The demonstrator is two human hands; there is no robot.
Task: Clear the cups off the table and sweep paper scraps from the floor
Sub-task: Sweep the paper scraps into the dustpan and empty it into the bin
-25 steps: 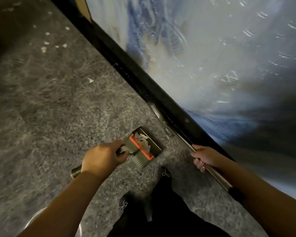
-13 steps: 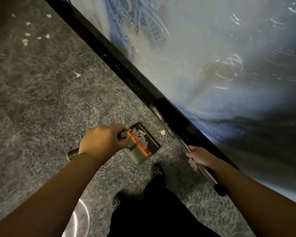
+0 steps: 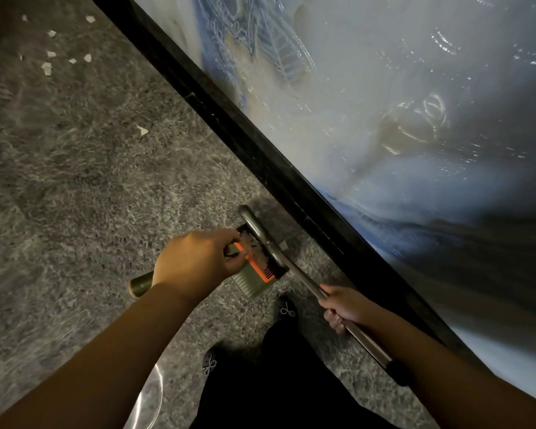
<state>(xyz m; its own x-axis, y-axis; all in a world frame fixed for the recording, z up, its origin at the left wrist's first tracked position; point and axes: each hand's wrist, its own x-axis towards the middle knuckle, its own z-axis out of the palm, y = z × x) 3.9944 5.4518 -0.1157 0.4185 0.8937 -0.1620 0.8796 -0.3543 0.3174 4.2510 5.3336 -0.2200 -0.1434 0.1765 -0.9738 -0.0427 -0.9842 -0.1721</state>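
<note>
Left hand [image 3: 195,265] clenched round the dustpan handle [image 3: 140,284], fingers wrapped tight, dustpan [image 3: 254,267] low over the grey floor [image 3: 90,187]. Right hand [image 3: 345,308] grasping the broom pole [image 3: 310,286], broom head [image 3: 260,233] lying across the pan's mouth, 1 paper scrap [image 3: 283,244] just beside it. More scraps [image 3: 47,68] scattered far off at upper left, another [image 3: 142,130] between; black-edged surface [image 3: 260,150] alongside.

Floor: mottled grey speckled stone-like floor [image 3: 84,187], filling the left and lower view.
Bench: large bench with a glossy blue-and-white patterned top [image 3: 384,103] running diagonally along the right.
Edge: thick black bench edge [image 3: 260,156] bordering the floor.
Light: dim; small bright glints on the glossy top, shadow toward the lower right.
</note>
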